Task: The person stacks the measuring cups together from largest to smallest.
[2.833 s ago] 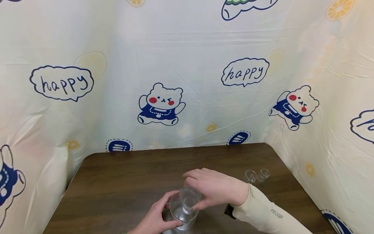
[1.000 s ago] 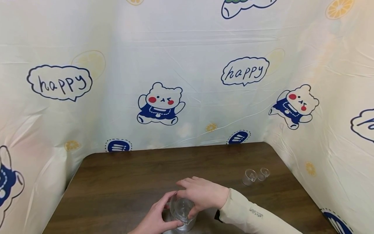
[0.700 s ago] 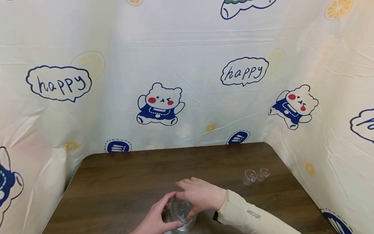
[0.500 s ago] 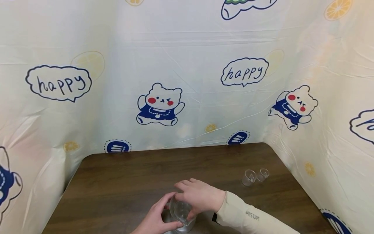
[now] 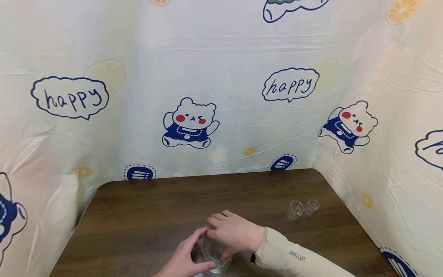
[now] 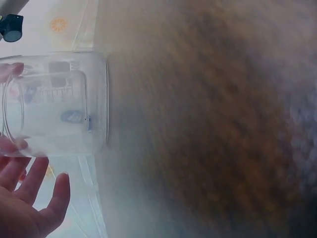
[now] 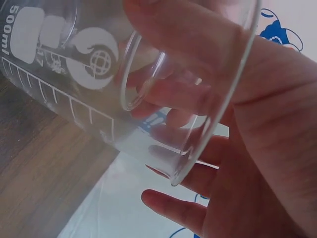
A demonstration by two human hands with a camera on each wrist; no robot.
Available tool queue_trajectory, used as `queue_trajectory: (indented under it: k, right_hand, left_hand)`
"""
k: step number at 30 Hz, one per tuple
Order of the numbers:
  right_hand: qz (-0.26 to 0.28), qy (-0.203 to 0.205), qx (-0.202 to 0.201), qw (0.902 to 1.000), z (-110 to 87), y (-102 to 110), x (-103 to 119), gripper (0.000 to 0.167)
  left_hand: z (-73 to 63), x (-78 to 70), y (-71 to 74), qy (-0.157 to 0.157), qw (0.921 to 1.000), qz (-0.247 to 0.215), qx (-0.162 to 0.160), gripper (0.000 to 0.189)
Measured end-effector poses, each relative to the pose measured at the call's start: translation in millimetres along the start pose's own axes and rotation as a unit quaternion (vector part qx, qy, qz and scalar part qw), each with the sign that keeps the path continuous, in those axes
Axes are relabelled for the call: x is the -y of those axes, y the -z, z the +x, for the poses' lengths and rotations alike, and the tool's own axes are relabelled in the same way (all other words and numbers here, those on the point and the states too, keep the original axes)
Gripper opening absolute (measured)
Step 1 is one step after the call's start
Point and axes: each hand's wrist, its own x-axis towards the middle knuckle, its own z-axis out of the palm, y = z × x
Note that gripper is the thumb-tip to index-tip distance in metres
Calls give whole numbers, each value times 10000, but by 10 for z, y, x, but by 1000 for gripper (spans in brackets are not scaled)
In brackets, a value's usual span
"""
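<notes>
My left hand (image 5: 183, 256) grips the rim of a large clear beaker (image 5: 220, 271), thumb in front and fingers behind; "500ml" and white graduation marks show on its wall in the right wrist view. Inside it is a smaller clear beaker (image 6: 52, 109), upright, its base a little above the big one's bottom in the left wrist view. My right hand (image 5: 237, 232) reaches over the large rim, thumb and fingers down inside, holding the small beaker by its upper edge. Part of the large rim is hidden behind the right hand.
Two more small clear beakers, a nearer one (image 5: 295, 210) and a farther one (image 5: 312, 207), stand side by side at the table's right. The brown wooden table (image 5: 152, 215) meets a printed curtain (image 5: 238, 127) at the back and sides.
The small beaker, earlier sticking out above the large rim, has gone down into the large beaker with my right hand, which moved down and left. The left hand stays in place.
</notes>
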Motion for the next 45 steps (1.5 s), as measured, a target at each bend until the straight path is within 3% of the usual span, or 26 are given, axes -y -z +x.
queue_trajectory:
  k: [6, 17, 26, 30, 38, 45]
  right_hand:
    - [-164, 6, -84, 9998, 6, -14, 15, 65]
    - [-341, -27, -147, 9993, 8, -12, 52, 61]
    - [-239, -57, -49, 9997, -1, -16, 40, 52]
    - [-269, -68, 5, 9996, 0, -4, 37, 52]
    - [-42, -86, 186, 9998, 0, 53, -2, 53]
    - [520, -34, 34, 9986, -56, 164, -69, 40]
  left_hand:
    - [3, -8, 6, 126, 9999, -36, 67, 76]
    - [-11, 25, -23, -283, 9993, 155, -198, 77]
    - [0, -21, -2, 152, 9998, -87, 116, 76]
    - [0, -27, 2, 188, 9997, -88, 133, 76]
    - [-3, -20, 6, 113, 9999, 18, 51, 76]
    - [-8, -15, 8, 31, 10000, 81, 33, 75]
